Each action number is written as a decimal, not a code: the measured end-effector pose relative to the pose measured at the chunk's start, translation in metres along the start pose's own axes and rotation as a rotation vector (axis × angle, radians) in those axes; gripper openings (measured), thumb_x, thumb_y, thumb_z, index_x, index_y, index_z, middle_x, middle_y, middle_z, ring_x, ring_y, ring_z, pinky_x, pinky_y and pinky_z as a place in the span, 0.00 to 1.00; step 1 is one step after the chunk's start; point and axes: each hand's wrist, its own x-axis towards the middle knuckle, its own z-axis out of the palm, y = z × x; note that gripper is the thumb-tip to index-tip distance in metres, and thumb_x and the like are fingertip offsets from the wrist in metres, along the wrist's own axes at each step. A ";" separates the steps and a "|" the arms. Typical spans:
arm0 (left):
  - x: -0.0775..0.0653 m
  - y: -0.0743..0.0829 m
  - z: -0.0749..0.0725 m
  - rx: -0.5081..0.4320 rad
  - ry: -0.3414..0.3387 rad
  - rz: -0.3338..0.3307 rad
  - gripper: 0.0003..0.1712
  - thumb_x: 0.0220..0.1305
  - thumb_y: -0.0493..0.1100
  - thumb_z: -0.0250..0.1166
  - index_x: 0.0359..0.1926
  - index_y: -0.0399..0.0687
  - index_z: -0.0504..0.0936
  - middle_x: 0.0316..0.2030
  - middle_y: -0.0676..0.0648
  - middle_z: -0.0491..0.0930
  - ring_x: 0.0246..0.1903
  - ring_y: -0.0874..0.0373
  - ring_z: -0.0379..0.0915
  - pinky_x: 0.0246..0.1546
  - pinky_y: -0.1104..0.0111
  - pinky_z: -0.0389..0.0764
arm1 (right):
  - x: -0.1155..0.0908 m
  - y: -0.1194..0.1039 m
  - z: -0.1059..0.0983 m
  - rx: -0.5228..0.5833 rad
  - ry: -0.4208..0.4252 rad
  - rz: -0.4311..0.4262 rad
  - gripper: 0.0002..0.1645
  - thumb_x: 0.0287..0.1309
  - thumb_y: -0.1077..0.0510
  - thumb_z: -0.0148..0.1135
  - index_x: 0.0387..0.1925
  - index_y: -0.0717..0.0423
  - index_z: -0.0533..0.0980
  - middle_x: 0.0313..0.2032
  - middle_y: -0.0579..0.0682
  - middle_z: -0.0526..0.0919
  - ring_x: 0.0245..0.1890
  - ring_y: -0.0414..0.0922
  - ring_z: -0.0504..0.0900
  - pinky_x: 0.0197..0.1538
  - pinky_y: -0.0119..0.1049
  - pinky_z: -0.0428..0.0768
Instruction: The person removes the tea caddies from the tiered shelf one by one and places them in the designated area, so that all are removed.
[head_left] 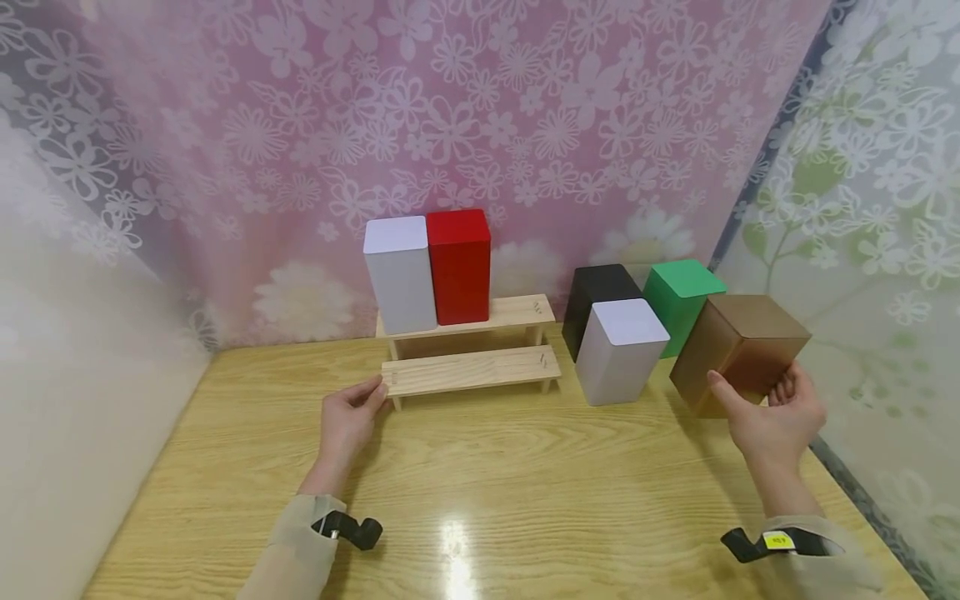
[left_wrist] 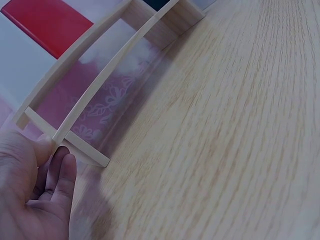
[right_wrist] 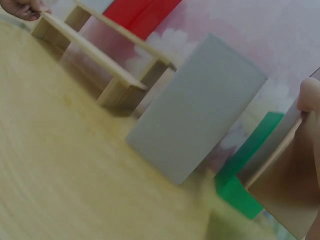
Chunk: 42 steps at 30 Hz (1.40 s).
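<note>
My right hand (head_left: 780, 421) grips a brown box (head_left: 757, 317) near its bottom, thumb on the near face and fingers round the right side. The box is tilted, beside a green box (head_left: 682, 282) at the right. With thumb and fingers, my left hand (head_left: 348, 421) pinches the left end of the lower board on a two-step wooden stand (head_left: 472, 371); the left wrist view shows the thumb above the board (left_wrist: 95, 85) and fingers below. On the upper step, a white box (head_left: 403, 287) and a red box (head_left: 461, 279) stand upright side by side.
Right of the stand, a black box (head_left: 600, 287) stands behind a second white box (head_left: 621, 362). All rest on a wood-grain table (head_left: 525, 492). A pink flowered curtain (head_left: 450, 108) hangs behind, and a pale flowered one (head_left: 862, 250) borders the right edge.
</note>
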 end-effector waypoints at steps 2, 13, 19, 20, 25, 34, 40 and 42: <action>0.000 0.000 0.000 0.006 -0.001 0.003 0.17 0.74 0.33 0.68 0.59 0.30 0.85 0.57 0.30 0.83 0.45 0.55 0.85 0.49 0.66 0.89 | -0.004 0.011 0.000 -0.024 -0.012 0.027 0.43 0.42 0.63 0.88 0.64 0.51 0.81 0.50 0.42 0.84 0.51 0.39 0.80 0.60 0.25 0.79; 0.000 -0.001 0.000 0.019 0.003 0.031 0.16 0.73 0.33 0.69 0.58 0.30 0.86 0.56 0.30 0.83 0.47 0.53 0.85 0.48 0.68 0.89 | -0.017 0.039 0.002 -0.053 -0.042 0.057 0.48 0.46 0.61 0.87 0.70 0.50 0.77 0.56 0.42 0.81 0.56 0.38 0.78 0.67 0.27 0.75; 0.000 -0.001 0.000 0.023 -0.004 0.023 0.17 0.74 0.34 0.69 0.59 0.31 0.85 0.57 0.31 0.83 0.49 0.52 0.85 0.50 0.67 0.88 | -0.017 0.043 0.001 -0.036 -0.052 0.039 0.48 0.45 0.64 0.86 0.69 0.52 0.76 0.56 0.42 0.81 0.57 0.38 0.78 0.67 0.26 0.75; 0.000 -0.002 0.000 0.024 -0.005 0.021 0.17 0.74 0.34 0.69 0.59 0.31 0.85 0.57 0.31 0.83 0.49 0.52 0.85 0.50 0.67 0.89 | -0.017 0.042 0.001 -0.036 -0.054 0.033 0.47 0.45 0.65 0.86 0.69 0.52 0.76 0.55 0.42 0.81 0.57 0.38 0.78 0.67 0.26 0.75; 0.000 -0.002 -0.001 0.010 -0.009 0.022 0.17 0.73 0.33 0.69 0.59 0.31 0.85 0.57 0.31 0.83 0.48 0.54 0.85 0.50 0.66 0.89 | -0.010 0.050 0.001 -0.063 -0.081 0.017 0.48 0.46 0.64 0.86 0.70 0.52 0.75 0.57 0.43 0.81 0.59 0.37 0.78 0.70 0.28 0.73; 0.000 -0.003 0.000 -0.014 0.001 0.025 0.16 0.73 0.33 0.69 0.59 0.31 0.85 0.57 0.31 0.83 0.47 0.54 0.85 0.49 0.65 0.89 | 0.008 0.066 0.000 -0.068 -0.156 0.036 0.49 0.47 0.62 0.86 0.71 0.47 0.73 0.60 0.46 0.79 0.61 0.38 0.76 0.71 0.28 0.72; 0.002 -0.006 -0.001 -0.001 0.003 0.029 0.16 0.73 0.33 0.69 0.59 0.33 0.86 0.57 0.34 0.84 0.46 0.56 0.85 0.48 0.67 0.89 | 0.016 0.066 0.002 -0.081 -0.209 0.067 0.52 0.48 0.62 0.86 0.73 0.47 0.71 0.64 0.48 0.78 0.65 0.39 0.74 0.74 0.30 0.69; 0.003 -0.006 -0.001 0.003 0.003 0.028 0.16 0.73 0.33 0.69 0.59 0.33 0.86 0.57 0.35 0.84 0.46 0.56 0.86 0.48 0.67 0.89 | 0.018 0.067 0.003 -0.095 -0.228 0.068 0.54 0.48 0.61 0.86 0.75 0.48 0.69 0.65 0.49 0.76 0.67 0.41 0.73 0.75 0.31 0.69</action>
